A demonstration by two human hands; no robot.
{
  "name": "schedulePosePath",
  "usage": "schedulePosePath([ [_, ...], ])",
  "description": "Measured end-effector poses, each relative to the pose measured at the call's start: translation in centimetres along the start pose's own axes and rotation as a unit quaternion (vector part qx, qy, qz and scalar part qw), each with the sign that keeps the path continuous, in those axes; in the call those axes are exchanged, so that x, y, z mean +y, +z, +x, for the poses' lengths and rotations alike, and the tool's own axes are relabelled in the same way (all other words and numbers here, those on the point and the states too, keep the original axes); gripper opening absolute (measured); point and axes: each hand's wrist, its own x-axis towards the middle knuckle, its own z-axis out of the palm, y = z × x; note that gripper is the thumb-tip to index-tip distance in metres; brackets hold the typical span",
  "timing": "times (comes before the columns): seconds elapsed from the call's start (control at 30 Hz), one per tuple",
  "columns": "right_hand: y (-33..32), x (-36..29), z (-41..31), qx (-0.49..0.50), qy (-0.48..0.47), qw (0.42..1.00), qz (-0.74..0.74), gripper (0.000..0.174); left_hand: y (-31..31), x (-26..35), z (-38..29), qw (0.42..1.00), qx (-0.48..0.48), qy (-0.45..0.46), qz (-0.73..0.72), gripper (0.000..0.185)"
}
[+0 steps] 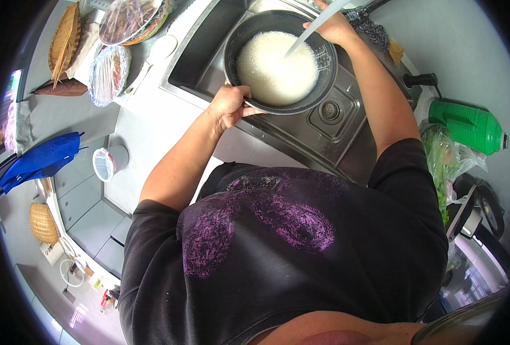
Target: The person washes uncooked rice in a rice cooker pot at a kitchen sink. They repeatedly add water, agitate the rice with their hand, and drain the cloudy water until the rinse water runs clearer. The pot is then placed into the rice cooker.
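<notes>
A dark rice-cooker inner pot with measuring marks on its wall is held over the stainless steel sink. Cloudy whitish water with small bubbles fills part of it. A stream of water runs down into the pot from the top of the view. My left hand grips the near left rim, thumb on top and fingers beneath. At the far right side is my right hand, beside the faucet; its fingertips are partly hidden behind the stream, so its hold is unclear.
Right of the sink lie a steel wool scrubber, a yellow sponge, a green plastic jug and a bag of leafy vegetables. Left are film-covered dishes, a white ladle and a woven basket. A bin stands on the floor.
</notes>
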Motion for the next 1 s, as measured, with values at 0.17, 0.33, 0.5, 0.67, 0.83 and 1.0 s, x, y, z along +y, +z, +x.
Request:
schedulePosePath([
  [0.17,-0.4,-0.3,-0.1,-0.016,-0.014,0.999,-0.033,0.040,0.0,0.1,0.0,1.000,0.003,-0.012,0.002,0.026],
  [0.33,-0.6,-0.4,-0.2,0.020,-0.031,0.999,-0.005,0.033,0.3,0.2,-0.1,1.000,-0.010,-0.011,-0.017,0.025],
  [0.5,0.1,1.0,1.2,0.046,-0.010,0.999,0.016,0.033,0.7,0.5,-0.2,1.000,-0.014,-0.001,-0.015,0.022],
  [0.67,-0.2,2.3,2.8,0.063,0.028,0.990,0.125,0.058,1.5,1.4,-0.1,0.999,-0.036,0.001,-0.032,0.022],
  [0.83,-2.5,0.9,2.5,0.009,0.097,0.979,0.177,0.082,2.9,2.6,-0.4,0.999,-0.022,0.011,-0.033,0.023],
  [1.0,-4.6,-1.9,0.1,0.043,0.042,0.998,0.025,0.054,2.5,3.5,-3.2,0.999,-0.037,0.027,-0.013,0.021],
])
